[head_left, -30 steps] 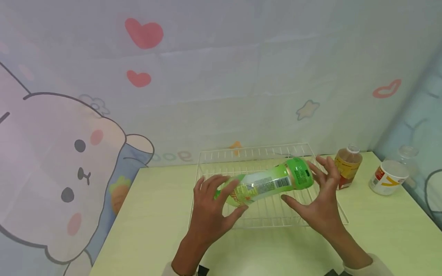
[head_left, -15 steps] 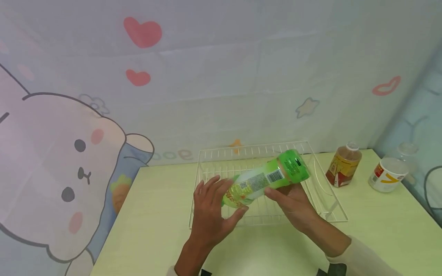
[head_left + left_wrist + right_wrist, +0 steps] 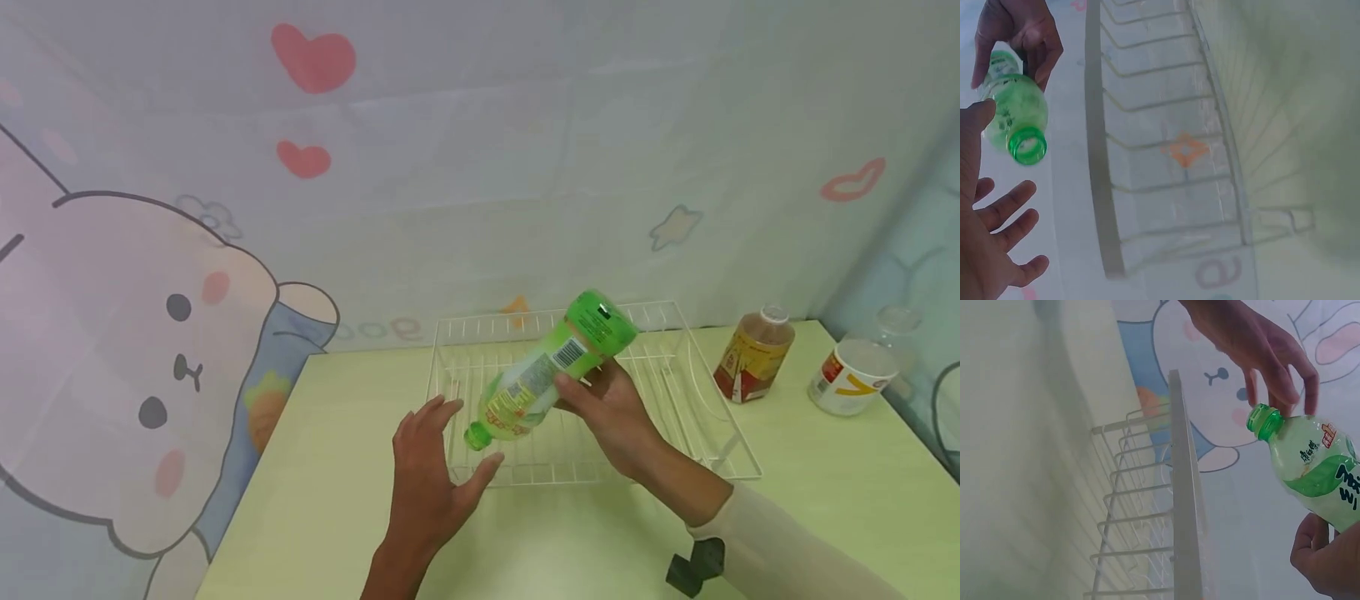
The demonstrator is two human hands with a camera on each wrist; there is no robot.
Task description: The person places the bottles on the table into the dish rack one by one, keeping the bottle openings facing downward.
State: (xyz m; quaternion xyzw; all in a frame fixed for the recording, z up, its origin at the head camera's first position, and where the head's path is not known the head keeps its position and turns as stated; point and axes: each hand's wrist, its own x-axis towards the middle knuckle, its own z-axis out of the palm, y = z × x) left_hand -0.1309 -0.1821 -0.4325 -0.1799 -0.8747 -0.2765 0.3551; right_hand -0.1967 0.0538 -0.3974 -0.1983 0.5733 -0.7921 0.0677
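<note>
A green plastic bottle point(image 3: 534, 377) is held tilted over a white wire rack point(image 3: 1185, 487), its base up to the right and its neck down to the left. My right hand point(image 3: 613, 417) grips it near the base, thumb on the near side. The open mouth, with no cap on it, shows in the left wrist view, where the bottle point(image 3: 1027, 106) looks see-through. My left hand point(image 3: 426, 471) is beside the neck, fingers and thumb spread, holding nothing. In the right wrist view the left hand point(image 3: 1260, 347) hangs just above the neck.
Right of the rack, a bottle of reddish-brown liquid point(image 3: 753, 357) stands on the pale table point(image 3: 315, 500). Farther right are a white labelled tub point(image 3: 851, 379) and a clear jar point(image 3: 900, 325). A printed curtain point(image 3: 487, 167) hangs behind the table.
My right hand, earlier spread beside the base, has taken hold of the bottle. My left hand has let go and drawn back left. The bottle has tipped steeper, base higher.
</note>
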